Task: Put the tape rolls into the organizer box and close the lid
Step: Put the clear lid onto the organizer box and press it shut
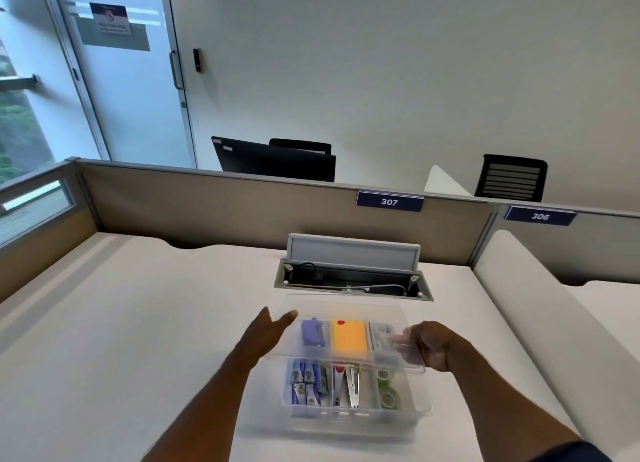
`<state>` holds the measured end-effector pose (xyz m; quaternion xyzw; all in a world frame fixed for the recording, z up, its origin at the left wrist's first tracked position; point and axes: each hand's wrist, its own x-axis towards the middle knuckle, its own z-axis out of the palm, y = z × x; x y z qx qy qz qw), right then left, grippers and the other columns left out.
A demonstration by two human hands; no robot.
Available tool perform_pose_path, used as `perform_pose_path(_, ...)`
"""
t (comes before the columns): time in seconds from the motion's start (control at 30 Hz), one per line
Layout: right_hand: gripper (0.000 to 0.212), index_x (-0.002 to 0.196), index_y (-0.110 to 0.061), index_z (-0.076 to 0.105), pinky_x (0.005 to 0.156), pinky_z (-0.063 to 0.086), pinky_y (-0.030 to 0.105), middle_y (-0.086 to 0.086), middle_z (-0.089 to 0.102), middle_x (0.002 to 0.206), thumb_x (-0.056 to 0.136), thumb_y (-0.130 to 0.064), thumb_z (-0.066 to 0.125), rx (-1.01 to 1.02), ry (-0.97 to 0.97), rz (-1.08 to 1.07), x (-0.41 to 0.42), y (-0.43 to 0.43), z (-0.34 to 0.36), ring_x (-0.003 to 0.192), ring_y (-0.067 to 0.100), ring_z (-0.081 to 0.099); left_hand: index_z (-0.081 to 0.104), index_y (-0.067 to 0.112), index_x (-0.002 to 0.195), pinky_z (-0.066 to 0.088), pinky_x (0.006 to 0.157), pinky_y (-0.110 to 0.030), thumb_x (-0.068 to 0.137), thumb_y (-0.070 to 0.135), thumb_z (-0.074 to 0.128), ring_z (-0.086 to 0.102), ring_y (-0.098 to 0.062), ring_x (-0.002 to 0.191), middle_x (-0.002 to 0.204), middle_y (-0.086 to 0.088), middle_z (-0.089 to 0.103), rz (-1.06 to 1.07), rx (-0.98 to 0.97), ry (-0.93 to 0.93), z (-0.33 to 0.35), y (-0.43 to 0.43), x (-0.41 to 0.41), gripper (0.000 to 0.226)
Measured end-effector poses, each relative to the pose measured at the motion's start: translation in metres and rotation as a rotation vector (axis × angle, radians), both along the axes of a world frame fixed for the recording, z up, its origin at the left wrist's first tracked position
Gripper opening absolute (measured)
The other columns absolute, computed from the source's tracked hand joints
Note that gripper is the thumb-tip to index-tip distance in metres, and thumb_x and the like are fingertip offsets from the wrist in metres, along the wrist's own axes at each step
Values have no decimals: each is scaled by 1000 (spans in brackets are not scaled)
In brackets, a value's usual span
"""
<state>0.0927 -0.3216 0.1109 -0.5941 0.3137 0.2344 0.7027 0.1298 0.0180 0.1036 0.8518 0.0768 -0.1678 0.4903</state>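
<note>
Clear lid held over the organizer box on the white surface (138, 323).

The organizer box (349, 423) is seen resting on the surface, its transparent lid (346, 309) held tilted above the far compartments. The lid's right edge is clamped by the right hand (433, 345); the left hand (266, 333) is spread open beside the left edge (contact cannot be told). Green tape rolls (389, 390) are seen in the near right compartment.
</note>
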Motion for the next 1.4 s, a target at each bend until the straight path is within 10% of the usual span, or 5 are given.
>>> perform_pose_path(0.23, 54, 139, -15, 39, 54, 58, 33, 14, 60, 100, 88, 1, 45, -439, -55, 5, -9, -1, -16, 57, 25, 59, 47, -1, 130, 40, 108, -37, 92, 22, 57, 51, -32, 125, 139, -18, 50, 62, 103, -27, -30, -16, -18, 46)
perform_pose_path(0.57, 57, 145, -27, 35, 39, 45, 22, 7, 56, 108, 90, -13, 36, -826, -116, 81, -23, 7, -32, 51, 25, 55, 50, 5, 130, 44, 100, -33, 88, 27, 61, 55, -26, 122, 136, -12, 55, 20, 272, -115, -46, -33, -25, 48)
perform_pose_path(0.87, 54, 146, -17, 25, 99, 49, 41, 17, 54, 133, 94, -21, 33, -1294, -53, 494, -16, 12, -32, 118, 36, 57, 52, 5, 130, 40, 105, -34, 93, 19, 54, 53, -28, 125, 137, -14, 55, 63, 249, -155, -58, -33, -26, 40)
perform_pose_path(1.4, 60, 151, -15, 12, 108, 39, 41, 15, 44, 145, 95, -26, 30, -1296, 54, 622, -17, 12, -40, 130, 33, 45, 53, 4, 129, 42, 103, -35, 91, 6, 50, 55, -30, 122, 135, -15, 56, 139, 186, -163, -67, -36, -29, 38)
